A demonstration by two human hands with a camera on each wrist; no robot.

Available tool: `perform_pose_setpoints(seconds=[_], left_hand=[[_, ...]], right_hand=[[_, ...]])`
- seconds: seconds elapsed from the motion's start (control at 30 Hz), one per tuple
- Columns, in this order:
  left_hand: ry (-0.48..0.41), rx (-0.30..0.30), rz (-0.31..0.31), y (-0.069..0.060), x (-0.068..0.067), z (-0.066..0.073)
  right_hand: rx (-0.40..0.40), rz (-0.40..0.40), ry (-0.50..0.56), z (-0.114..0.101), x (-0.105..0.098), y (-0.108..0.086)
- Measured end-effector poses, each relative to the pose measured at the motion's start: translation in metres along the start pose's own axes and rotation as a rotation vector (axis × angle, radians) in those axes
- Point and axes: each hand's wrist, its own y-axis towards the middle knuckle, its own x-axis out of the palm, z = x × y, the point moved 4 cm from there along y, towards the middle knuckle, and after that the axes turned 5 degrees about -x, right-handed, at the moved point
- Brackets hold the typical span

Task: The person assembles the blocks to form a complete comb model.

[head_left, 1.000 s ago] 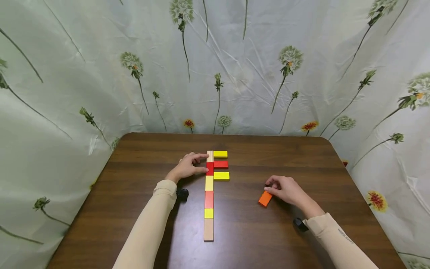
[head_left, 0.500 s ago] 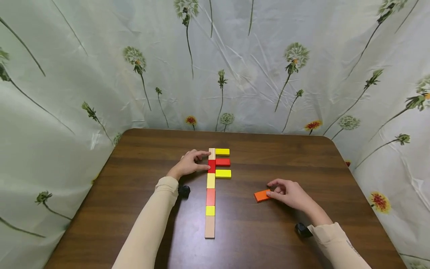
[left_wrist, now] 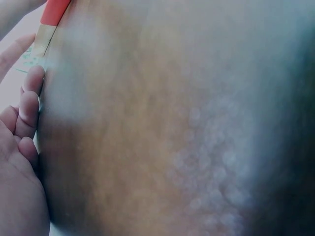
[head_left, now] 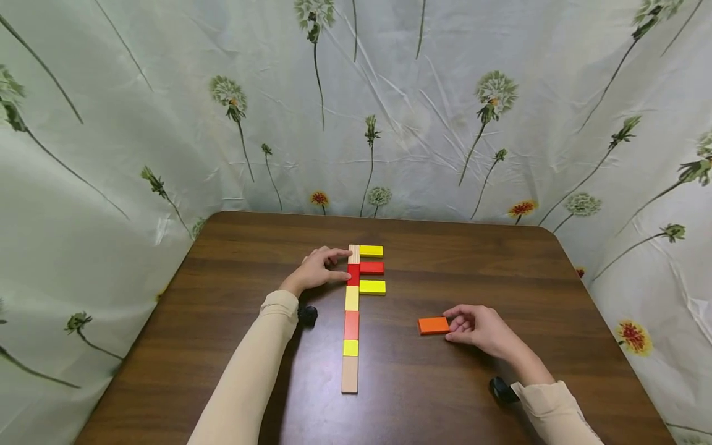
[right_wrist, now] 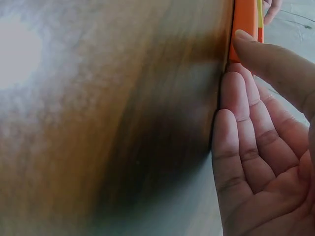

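My left hand (head_left: 317,270) rests at the far end of a straight column of coloured blocks. Its index finger touches the striped wooden block (head_left: 354,257), and its thumb touches the red block (head_left: 355,279) just nearer. An orange block (head_left: 432,326) lies flat and crosswise on the table, right of the column. My right hand (head_left: 481,330) pinches its right end between thumb and fingers. In the right wrist view the thumb presses against the orange block (right_wrist: 244,22). Two yellow blocks (head_left: 371,251) and a red one (head_left: 372,267) stick out rightward from the column.
The column continues toward me with a pale yellow block (head_left: 352,298), a salmon one (head_left: 351,325), a small bright yellow one (head_left: 350,348) and a tan one (head_left: 350,374). All lie on a dark wooden table (head_left: 267,383). A flowered curtain (head_left: 423,142) hangs behind it.
The orange block has turned from slanted to crosswise and shifted slightly left, with my right hand now at its right end. My left hand stays on the column.
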Motion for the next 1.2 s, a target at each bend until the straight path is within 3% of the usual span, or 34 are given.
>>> perform_pose_setpoints(seconds=[0.27, 0.7, 1.2], left_hand=[[-0.017, -0.002, 0.004, -0.003, -0.001, 0.001], [-0.014, 0.011, 0.0, -0.001, -0.001, 0.001], [-0.021, 0.016, 0.007, -0.002, -0.001, 0.002]], right_hand=[[0.004, 0.015, -0.029, -0.002, 0.003, 0.002], [-0.059, 0.045, -0.031, -0.003, 0.007, 0.014], [-0.092, 0.055, -0.005, -0.026, 0.031, 0.046]])
